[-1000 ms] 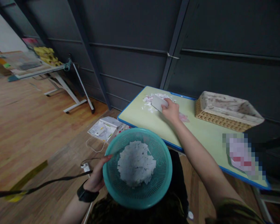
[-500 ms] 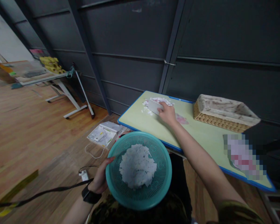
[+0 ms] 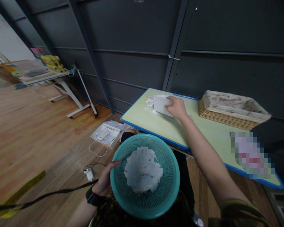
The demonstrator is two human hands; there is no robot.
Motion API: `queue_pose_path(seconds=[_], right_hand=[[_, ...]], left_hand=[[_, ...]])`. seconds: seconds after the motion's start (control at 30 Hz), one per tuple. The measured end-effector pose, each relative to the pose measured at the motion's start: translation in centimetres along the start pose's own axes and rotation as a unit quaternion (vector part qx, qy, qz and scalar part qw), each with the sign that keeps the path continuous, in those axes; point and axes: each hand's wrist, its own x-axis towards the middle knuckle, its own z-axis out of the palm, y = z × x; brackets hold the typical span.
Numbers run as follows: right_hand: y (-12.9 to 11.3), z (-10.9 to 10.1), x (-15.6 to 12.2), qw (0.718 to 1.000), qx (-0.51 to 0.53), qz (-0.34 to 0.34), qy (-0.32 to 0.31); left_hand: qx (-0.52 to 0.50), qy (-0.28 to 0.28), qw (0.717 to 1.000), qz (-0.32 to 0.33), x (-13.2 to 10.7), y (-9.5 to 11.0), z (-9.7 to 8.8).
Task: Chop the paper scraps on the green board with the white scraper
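My left hand grips the left rim of a teal plastic colander, thumb over the edge and fingers hidden beneath. Inside the colander is a round lining of overlapping white paper-like pieces. Over the low table, my right hand pinches a flat, pale grey rectangular scraper-like plate by its right end. Small white and pinkish scraps lie heaped around and behind the plate on the yellow-green tabletop.
A wicker basket with a cloth liner stands at the table's back right. A blurred-out packet lies nearer. On the floor, an open white box sits left of the table, with a charger and black strap closer.
My right hand and the plate have shifted slightly to the right, and the plate now faces me more broadly. The colander stays in my left hand; the view has moved a little.
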Motion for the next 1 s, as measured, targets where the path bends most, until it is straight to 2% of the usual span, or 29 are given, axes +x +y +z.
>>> queue_pose_path(seconds=[0.2,0.4,0.63,0.83,1.0], right_hand=[[0.0,0.0,0.1,0.999,0.045,0.001,0.024],[-0.4,1.0,-0.2,0.997,0.072,-0.016,0.002],[0.8,0.8,0.2,0.997,0.063,0.020,0.049],[1.2,0.9,0.4,0.996,0.084,0.003,0.026],[0.8,1.0,0.3,0.995,0.101,-0.014,0.006]], left_hand=[[-0.007,0.019,1.000,0.005,0.4,-0.2,0.0],[-0.013,0.029,0.999,-0.019,0.1,-0.1,0.2],[-0.008,0.042,0.999,-0.026,0.0,0.0,0.3],[-0.021,0.066,0.997,-0.025,-0.1,0.0,0.7],[-0.035,0.065,0.997,-0.026,-0.2,0.0,0.8]])
